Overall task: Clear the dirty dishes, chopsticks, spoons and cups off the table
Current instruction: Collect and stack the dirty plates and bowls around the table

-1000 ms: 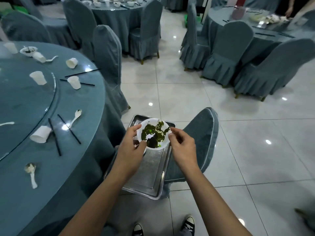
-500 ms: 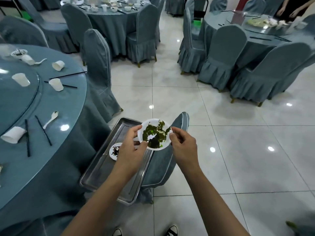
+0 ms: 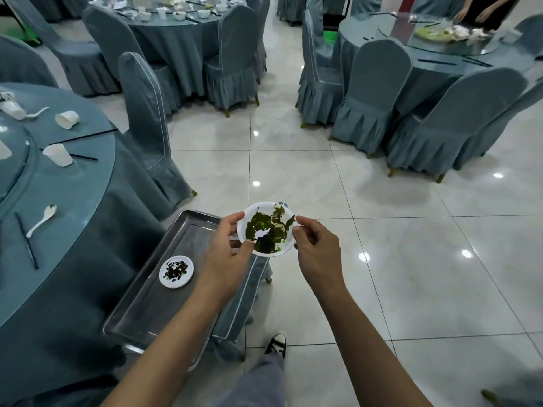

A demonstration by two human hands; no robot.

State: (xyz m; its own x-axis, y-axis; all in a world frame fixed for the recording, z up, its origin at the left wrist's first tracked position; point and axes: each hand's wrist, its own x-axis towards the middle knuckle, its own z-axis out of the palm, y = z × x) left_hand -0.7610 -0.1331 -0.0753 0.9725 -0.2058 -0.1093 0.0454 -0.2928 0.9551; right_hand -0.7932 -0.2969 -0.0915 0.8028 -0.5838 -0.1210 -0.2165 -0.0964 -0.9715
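Note:
A white bowl (image 3: 266,229) smeared with dark green leftovers is held in front of me, past the far right corner of a metal tray (image 3: 152,301). My left hand (image 3: 226,254) grips the bowl's left rim and my right hand (image 3: 316,251) pinches its right rim. The tray lies on a covered chair, and on it sits a small white dish (image 3: 176,272) with dark scraps. On the round table (image 3: 58,230) at the left lie white cups (image 3: 58,154), a white spoon (image 3: 41,220) and black chopsticks (image 3: 27,240).
A covered chair (image 3: 147,124) stands by the table's far side. More covered chairs and two other round tables fill the back. A person's hands (image 3: 470,13) work at the far right table. Glossy tiled floor (image 3: 382,259) lies open to the right.
My view has swung to the right and the table has slid toward the left edge. The bowl stays in both hands and now hangs past the tray's far corner; the small dish has come into sight.

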